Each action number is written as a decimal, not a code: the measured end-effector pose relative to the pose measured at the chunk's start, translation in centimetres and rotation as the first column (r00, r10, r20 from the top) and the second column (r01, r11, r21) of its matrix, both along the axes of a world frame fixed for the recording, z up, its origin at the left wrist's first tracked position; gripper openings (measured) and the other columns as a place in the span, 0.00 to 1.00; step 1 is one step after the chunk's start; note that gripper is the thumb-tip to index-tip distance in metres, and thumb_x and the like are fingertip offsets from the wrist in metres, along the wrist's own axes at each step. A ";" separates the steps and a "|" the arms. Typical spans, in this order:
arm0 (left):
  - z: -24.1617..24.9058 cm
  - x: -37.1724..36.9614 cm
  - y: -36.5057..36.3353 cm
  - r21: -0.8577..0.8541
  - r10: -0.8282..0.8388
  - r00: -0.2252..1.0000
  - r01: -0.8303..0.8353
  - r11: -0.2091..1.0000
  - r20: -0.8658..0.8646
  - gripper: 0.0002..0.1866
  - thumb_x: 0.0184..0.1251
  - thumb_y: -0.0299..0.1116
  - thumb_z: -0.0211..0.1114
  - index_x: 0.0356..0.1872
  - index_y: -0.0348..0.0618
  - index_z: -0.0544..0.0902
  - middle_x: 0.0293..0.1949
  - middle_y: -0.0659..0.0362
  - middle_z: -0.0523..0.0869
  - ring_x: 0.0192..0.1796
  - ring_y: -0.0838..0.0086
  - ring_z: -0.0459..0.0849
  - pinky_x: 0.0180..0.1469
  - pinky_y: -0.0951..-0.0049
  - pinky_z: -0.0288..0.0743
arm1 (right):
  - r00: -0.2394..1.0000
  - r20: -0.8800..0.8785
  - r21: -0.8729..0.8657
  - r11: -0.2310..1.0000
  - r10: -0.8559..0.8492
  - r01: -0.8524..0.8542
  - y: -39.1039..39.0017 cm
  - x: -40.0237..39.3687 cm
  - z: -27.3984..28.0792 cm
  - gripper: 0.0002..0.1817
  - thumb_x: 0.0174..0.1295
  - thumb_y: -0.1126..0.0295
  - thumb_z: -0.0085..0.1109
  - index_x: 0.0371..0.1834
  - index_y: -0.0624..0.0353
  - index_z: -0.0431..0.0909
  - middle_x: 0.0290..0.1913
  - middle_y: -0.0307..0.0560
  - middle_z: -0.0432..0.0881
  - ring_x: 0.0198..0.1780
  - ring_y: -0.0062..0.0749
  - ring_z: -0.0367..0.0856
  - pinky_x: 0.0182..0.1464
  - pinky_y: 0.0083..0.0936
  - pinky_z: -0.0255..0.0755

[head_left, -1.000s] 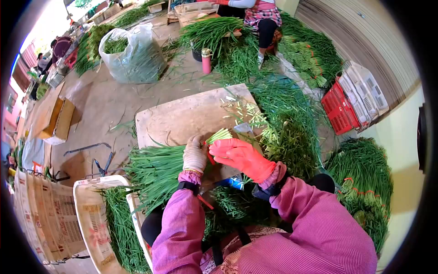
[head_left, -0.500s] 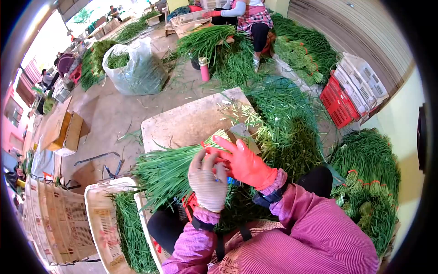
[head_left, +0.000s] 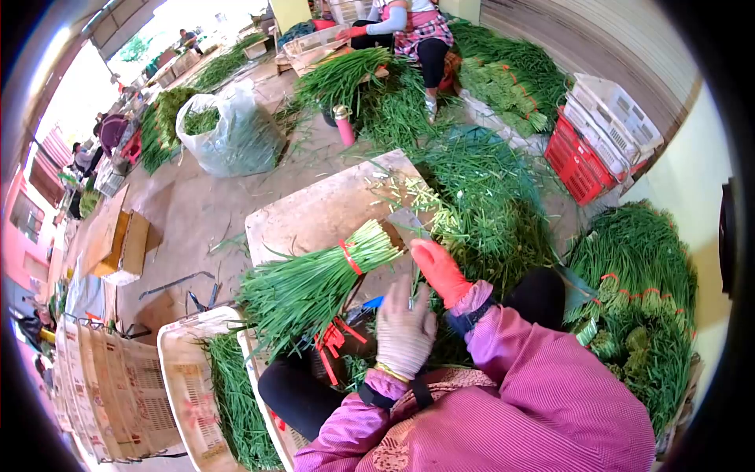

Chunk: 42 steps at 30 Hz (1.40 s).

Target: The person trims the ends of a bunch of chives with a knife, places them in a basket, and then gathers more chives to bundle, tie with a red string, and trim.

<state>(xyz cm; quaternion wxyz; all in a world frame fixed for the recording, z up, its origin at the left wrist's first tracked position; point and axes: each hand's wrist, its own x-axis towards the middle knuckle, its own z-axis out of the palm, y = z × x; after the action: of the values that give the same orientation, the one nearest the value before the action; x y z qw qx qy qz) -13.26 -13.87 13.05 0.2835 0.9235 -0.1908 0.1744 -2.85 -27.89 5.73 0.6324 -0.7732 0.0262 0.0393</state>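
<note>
A bunch of long green stalks (head_left: 303,285) with a red band (head_left: 350,257) round its cut end lies across the near edge of the pale board (head_left: 322,206). My left hand (head_left: 405,334), in a pale striped glove, is right of the bunch and apart from it, fingers spread and nothing visible in them. My right hand (head_left: 442,274), in an orange glove, is beside a flat metal plate (head_left: 407,223) at the board's right side. Its fingers are drawn together; what they hold, if anything, is hidden. Loose red bands (head_left: 333,338) hang below the bunch.
A white crate (head_left: 185,385) with greens stands at lower left, near stacked crates (head_left: 114,389). Loose greens (head_left: 491,197) lie right of the board, with tied bunches (head_left: 637,291) beyond. Further off are a plastic bag (head_left: 236,138), a pink bottle (head_left: 344,128) and a seated person (head_left: 413,31).
My hands have come away from the bunch, which now lies by itself with its red band showing. My left hand moved right and down; my right hand's fingers, spread before, are now together.
</note>
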 end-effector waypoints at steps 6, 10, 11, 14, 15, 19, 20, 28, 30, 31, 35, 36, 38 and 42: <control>-1.7 7.4 5.9 0.243 0.309 0.951 -0.292 0.925 -0.033 0.49 0.47 0.44 0.78 0.70 0.36 0.64 0.67 0.45 0.70 0.70 0.51 0.67 0.70 0.54 0.62 | 0.953 0.195 -0.921 0.379 0.232 0.096 -2.2 -0.7 -4.1 0.50 0.53 0.45 0.66 0.75 0.64 0.59 0.38 0.49 0.82 0.41 0.42 0.81 0.38 0.40 0.74; -1.9 12.3 6.7 0.412 0.307 0.943 -0.233 0.881 -0.125 0.59 0.39 0.51 0.81 0.72 0.36 0.60 0.69 0.47 0.68 0.72 0.53 0.63 0.74 0.53 0.55 | 0.976 -0.038 -0.940 0.324 0.213 -0.107 -2.4 -0.9 -9.3 0.51 0.54 0.57 0.64 0.78 0.66 0.49 0.33 0.46 0.80 0.28 0.40 0.80 0.24 0.42 0.68; -1.7 13.5 6.5 0.475 0.306 0.935 -0.189 0.859 -0.181 0.61 0.37 0.53 0.82 0.72 0.37 0.59 0.69 0.48 0.68 0.73 0.54 0.63 0.75 0.52 0.53 | 0.978 -0.044 -0.938 0.327 0.206 -0.111 -2.2 -0.9 -9.4 0.51 0.54 0.57 0.64 0.78 0.66 0.49 0.33 0.46 0.80 0.28 0.40 0.80 0.24 0.42 0.68; -4.8 16.8 6.0 0.556 0.266 0.934 -0.093 0.826 -0.238 0.67 0.32 0.57 0.82 0.74 0.37 0.55 0.70 0.49 0.67 0.73 0.54 0.63 0.76 0.49 0.48 | 0.988 0.074 -0.996 0.062 0.139 0.066 -1.8 -1.0 -9.7 0.42 0.56 0.67 0.59 0.76 0.61 0.57 0.32 0.44 0.81 0.27 0.39 0.81 0.23 0.42 0.68; -5.6 17.7 5.8 0.603 0.245 0.933 -0.039 0.797 -0.263 0.68 0.31 0.58 0.82 0.75 0.37 0.53 0.69 0.49 0.68 0.73 0.54 0.63 0.76 0.47 0.47 | 0.989 0.069 -0.996 0.061 0.131 0.062 -2.2 -0.6 -9.8 0.42 0.56 0.67 0.59 0.76 0.61 0.57 0.32 0.44 0.81 0.27 0.39 0.81 0.23 0.42 0.68; -6.6 19.1 4.3 0.661 0.311 0.867 0.028 0.750 -0.390 0.71 0.27 0.59 0.84 0.74 0.40 0.52 0.69 0.52 0.67 0.73 0.58 0.64 0.78 0.45 0.43 | 0.990 0.084 -0.513 0.847 -0.112 0.140 -3.2 0.2 -2.1 0.26 0.63 0.69 0.53 0.67 0.46 0.70 0.33 0.55 0.85 0.31 0.43 0.86 0.34 0.42 0.78; -7.0 19.2 4.3 0.691 0.320 0.864 0.044 0.722 -0.389 0.71 0.29 0.61 0.83 0.75 0.40 0.50 0.71 0.52 0.65 0.74 0.60 0.64 0.78 0.45 0.42 | 0.994 -0.029 -0.374 0.923 -0.108 0.090 -3.3 -0.5 0.7 0.25 0.65 0.68 0.53 0.67 0.47 0.70 0.33 0.55 0.85 0.28 0.44 0.86 0.32 0.40 0.78; -7.4 20.8 4.1 0.724 0.381 0.813 0.070 0.686 -0.440 0.60 0.34 0.62 0.81 0.68 0.41 0.61 0.58 0.51 0.81 0.62 0.61 0.79 0.77 0.47 0.45 | 0.998 0.000 -0.377 0.924 0.064 -0.059 -1.5 -3.0 2.0 0.18 0.67 0.66 0.54 0.59 0.56 0.71 0.34 0.56 0.84 0.29 0.48 0.85 0.32 0.40 0.77; -7.2 20.9 4.1 0.732 0.371 0.832 0.061 0.678 -0.412 0.55 0.36 0.63 0.79 0.65 0.41 0.67 0.55 0.50 0.84 0.59 0.60 0.83 0.76 0.49 0.47 | 0.996 0.051 -0.449 0.893 0.076 -0.045 -0.8 -3.1 1.9 0.19 0.66 0.65 0.55 0.59 0.56 0.71 0.38 0.57 0.84 0.35 0.54 0.84 0.35 0.43 0.77; -7.3 20.9 4.1 0.733 0.371 0.831 0.064 0.677 -0.414 0.55 0.36 0.63 0.79 0.65 0.41 0.67 0.55 0.50 0.84 0.59 0.60 0.83 0.76 0.49 0.47 | 0.996 0.048 -0.447 0.893 0.075 -0.046 -0.6 -3.1 1.8 0.19 0.66 0.65 0.55 0.59 0.56 0.71 0.38 0.57 0.84 0.35 0.54 0.84 0.35 0.43 0.77; -7.1 21.5 4.1 0.734 0.363 0.823 0.093 0.673 -0.437 0.52 0.37 0.63 0.78 0.63 0.43 0.69 0.55 0.51 0.84 0.59 0.62 0.83 0.75 0.49 0.49 | 0.994 0.041 -0.493 0.867 0.104 -0.070 -0.3 -2.9 1.0 0.19 0.67 0.63 0.54 0.58 0.57 0.71 0.38 0.57 0.84 0.35 0.54 0.84 0.36 0.45 0.77; -7.0 21.5 4.1 0.729 0.362 0.813 0.108 0.676 -0.456 0.51 0.37 0.63 0.78 0.62 0.44 0.71 0.54 0.52 0.84 0.59 0.62 0.83 0.75 0.49 0.50 | 0.992 0.070 -0.509 0.859 0.101 -0.052 -0.3 -2.9 0.5 0.18 0.67 0.63 0.55 0.57 0.57 0.71 0.38 0.58 0.84 0.35 0.55 0.84 0.36 0.45 0.77; -7.0 21.6 4.0 0.737 0.361 0.813 0.118 0.666 -0.456 0.49 0.39 0.62 0.77 0.61 0.44 0.71 0.53 0.53 0.85 0.58 0.63 0.83 0.76 0.50 0.51 | 0.991 0.093 -0.523 0.852 0.094 -0.031 -0.3 -2.8 0.2 0.18 0.67 0.62 0.55 0.57 0.57 0.72 0.38 0.58 0.84 0.35 0.55 0.84 0.36 0.44 0.77; -6.2 21.6 3.6 0.761 0.379 0.798 0.147 0.632 -0.469 0.45 0.42 0.62 0.76 0.59 0.46 0.72 0.50 0.55 0.86 0.56 0.65 0.84 0.77 0.50 0.51 | 0.983 -0.138 -0.477 0.861 0.124 -0.176 -0.3 -1.5 0.3 0.19 0.66 0.60 0.57 0.56 0.57 0.71 0.40 0.57 0.86 0.37 0.54 0.85 0.37 0.44 0.78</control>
<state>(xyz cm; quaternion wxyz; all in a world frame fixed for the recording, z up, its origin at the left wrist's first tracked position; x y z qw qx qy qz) 8.37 -10.30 6.83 -0.1031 0.9706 -0.0846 -0.2005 -4.37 -28.16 6.07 0.4100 -0.9041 0.0074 0.1201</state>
